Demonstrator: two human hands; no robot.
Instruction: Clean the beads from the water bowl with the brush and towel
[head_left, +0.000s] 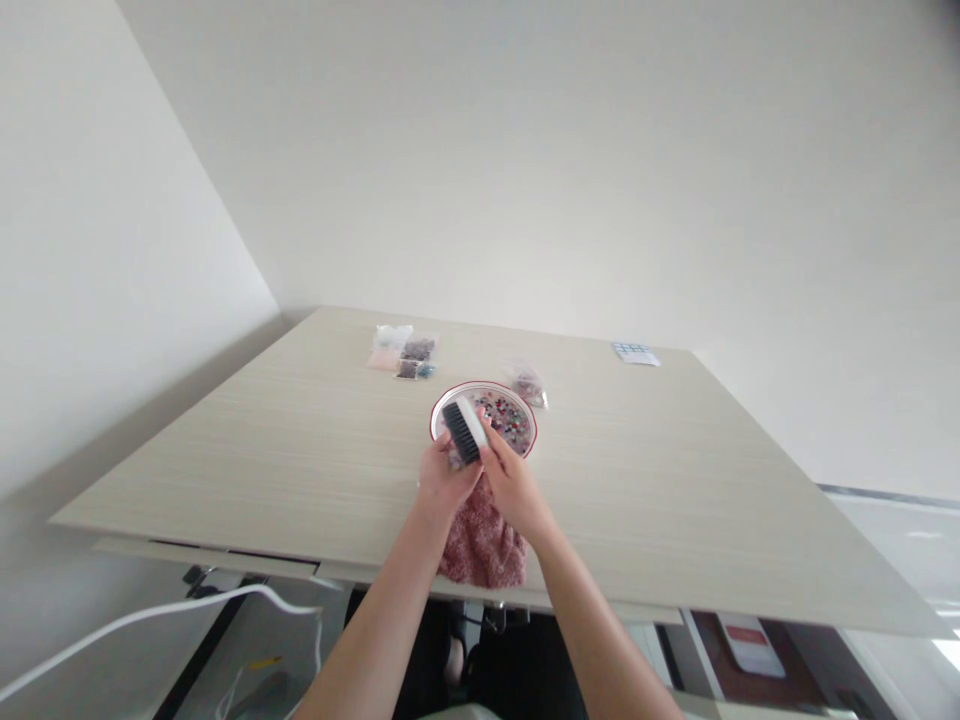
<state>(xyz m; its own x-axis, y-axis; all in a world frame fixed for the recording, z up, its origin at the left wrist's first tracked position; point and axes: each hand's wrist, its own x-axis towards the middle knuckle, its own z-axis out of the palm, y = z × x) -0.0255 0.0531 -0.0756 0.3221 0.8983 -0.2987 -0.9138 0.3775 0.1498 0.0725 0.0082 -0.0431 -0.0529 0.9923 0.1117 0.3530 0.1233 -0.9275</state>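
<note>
My right hand (510, 482) is closed around the white back of a small scrubbing brush (471, 424), whose dark bristles face left. Right beside it is my left hand (444, 482), its fingers curled under the bristle side; what they hold is hidden by the brush. Both hands are over the near part of a round, red-rimmed white plate (435, 405). Many small multicoloured beads (504, 412) lie on the plate, mostly at its right side. Below my wrists a dusty-pink cloth (486, 545) is spread at the table's front edge.
Several small clear bags with white, pink and dark contents (405, 350) lie at the back left of the table (675, 480). Another bag of beads (528, 384) touches or nearly touches the plate's far right rim. A blue-and-white card (635, 354) lies at the back right. White walls border the table.
</note>
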